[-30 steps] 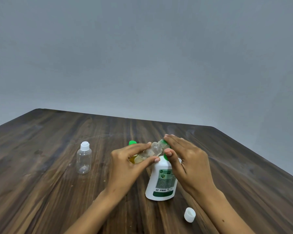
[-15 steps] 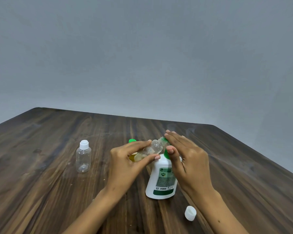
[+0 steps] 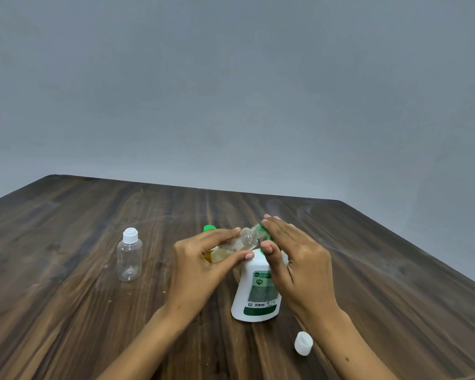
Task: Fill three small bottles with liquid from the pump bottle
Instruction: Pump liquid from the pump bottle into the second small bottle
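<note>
A white pump bottle (image 3: 257, 297) with a green label stands on the dark wooden table (image 3: 66, 311). My left hand (image 3: 200, 267) pinches a small clear bottle (image 3: 240, 241), tilted, with its open neck at the green pump spout; yellowish liquid sits in its low end. My right hand (image 3: 294, 256) lies with straight fingers on top of the green pump head, thumb down the bottle's front. An empty capped small bottle (image 3: 129, 255) stands to the left. A green-capped item (image 3: 209, 228) shows just behind my left hand, mostly hidden.
A loose white cap (image 3: 303, 343) lies on the table near my right forearm. The table's far edge meets a plain grey wall; its right edge runs diagonally down the right side.
My right hand's fingers have straightened and lifted slightly over the pump head. The tilted small bottle and my left hand have stayed in place.
</note>
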Demonstrator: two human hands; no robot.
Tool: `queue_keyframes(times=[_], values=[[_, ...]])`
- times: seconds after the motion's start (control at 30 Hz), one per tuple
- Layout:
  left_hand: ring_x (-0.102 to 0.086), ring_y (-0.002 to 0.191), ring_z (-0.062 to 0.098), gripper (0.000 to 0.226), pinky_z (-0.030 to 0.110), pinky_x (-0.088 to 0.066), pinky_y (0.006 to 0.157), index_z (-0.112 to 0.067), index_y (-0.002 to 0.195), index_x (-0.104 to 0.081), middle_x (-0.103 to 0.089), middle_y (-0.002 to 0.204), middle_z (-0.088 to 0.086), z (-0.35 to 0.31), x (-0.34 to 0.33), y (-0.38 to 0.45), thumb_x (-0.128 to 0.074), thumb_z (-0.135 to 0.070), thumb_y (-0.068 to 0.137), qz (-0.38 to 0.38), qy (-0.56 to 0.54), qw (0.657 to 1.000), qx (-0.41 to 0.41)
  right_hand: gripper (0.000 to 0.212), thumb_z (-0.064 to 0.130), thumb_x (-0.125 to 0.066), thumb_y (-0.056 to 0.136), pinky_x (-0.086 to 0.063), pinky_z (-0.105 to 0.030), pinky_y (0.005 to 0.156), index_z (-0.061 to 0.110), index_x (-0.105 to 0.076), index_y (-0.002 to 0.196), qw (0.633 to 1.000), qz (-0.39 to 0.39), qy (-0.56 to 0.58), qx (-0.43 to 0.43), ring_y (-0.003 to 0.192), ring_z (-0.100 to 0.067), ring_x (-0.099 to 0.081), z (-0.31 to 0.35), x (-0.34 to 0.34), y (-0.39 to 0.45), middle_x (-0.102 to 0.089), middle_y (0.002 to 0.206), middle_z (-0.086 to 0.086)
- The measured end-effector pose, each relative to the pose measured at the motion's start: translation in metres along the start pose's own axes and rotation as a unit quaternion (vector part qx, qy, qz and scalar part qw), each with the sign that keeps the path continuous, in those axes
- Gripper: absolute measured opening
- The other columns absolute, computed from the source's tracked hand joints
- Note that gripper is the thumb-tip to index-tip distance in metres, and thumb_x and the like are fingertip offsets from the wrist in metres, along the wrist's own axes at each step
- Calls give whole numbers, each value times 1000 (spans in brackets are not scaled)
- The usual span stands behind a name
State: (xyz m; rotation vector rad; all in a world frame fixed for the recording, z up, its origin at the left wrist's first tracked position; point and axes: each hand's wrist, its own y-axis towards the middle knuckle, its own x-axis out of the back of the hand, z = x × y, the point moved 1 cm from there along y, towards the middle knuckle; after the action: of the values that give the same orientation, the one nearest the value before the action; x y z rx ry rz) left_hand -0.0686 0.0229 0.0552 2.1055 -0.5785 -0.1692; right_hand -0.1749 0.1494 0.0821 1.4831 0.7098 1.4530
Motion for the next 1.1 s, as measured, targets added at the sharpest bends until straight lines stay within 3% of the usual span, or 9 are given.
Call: queue_keyframes(times=[0.17,0.3,0.53,0.7,0.93,1.1], values=[[-66,95,-9,43,5,-47,80,-9,100,-77,-72,98,-14,-2,1,0,-81,-33,65,-7,-15,1000,3,80,66,-17,96,-43,-30,95,10,-71,113,1000,12,-3,10,113,-15,-60,4,5,10,-68,118,-3],[-67,96,-7,45,7,-50,80,-9,102,-77,-73,99,-9,1,1,-1,-80,-36,67,4,-6,1000,1,79,64,-18,97,-52,-32,86,8,-73,107,1000,8,-7,5,105,-19,-66,3,-2,6,-71,110,-5],[-67,95,-6,44,7,-50,80,-10,102,-77,-74,99,-9,1,-1,-1,-83,-32,65,-13,-15,1000,10,81,66,-15,97,-48,-28,88,10,-73,107,1000,7,16,17,106,-18,-65,2,6,14,-71,111,-3],[-68,92,-5,42,11,-52,79,-11,100,-77,-74,98,-11,2,-1,-1,-85,-31,65,-6,-3,1000,9,76,62,-19,98,-55,-31,80,9,-73,107,999,-13,31,-11,101,-17,-67,0,-5,3,-72,108,-2],[-68,92,-4,45,10,-52,79,-11,102,-77,-73,97,-13,0,-1,-1,-83,-35,65,-13,-17,1000,18,80,65,-16,97,-49,-30,90,9,-72,110,999,-16,34,1,111,-16,-62,-1,-2,9,-69,115,-2],[-69,90,-3,41,12,-53,78,-11,100,-78,-75,96,-9,2,-2,-2,-86,-30,65,-9,0,1000,11,75,61,-20,99,-55,-34,83,9,-72,109,999,-36,36,-8,105,-17,-65,-1,-8,-1,-71,110,-2]])
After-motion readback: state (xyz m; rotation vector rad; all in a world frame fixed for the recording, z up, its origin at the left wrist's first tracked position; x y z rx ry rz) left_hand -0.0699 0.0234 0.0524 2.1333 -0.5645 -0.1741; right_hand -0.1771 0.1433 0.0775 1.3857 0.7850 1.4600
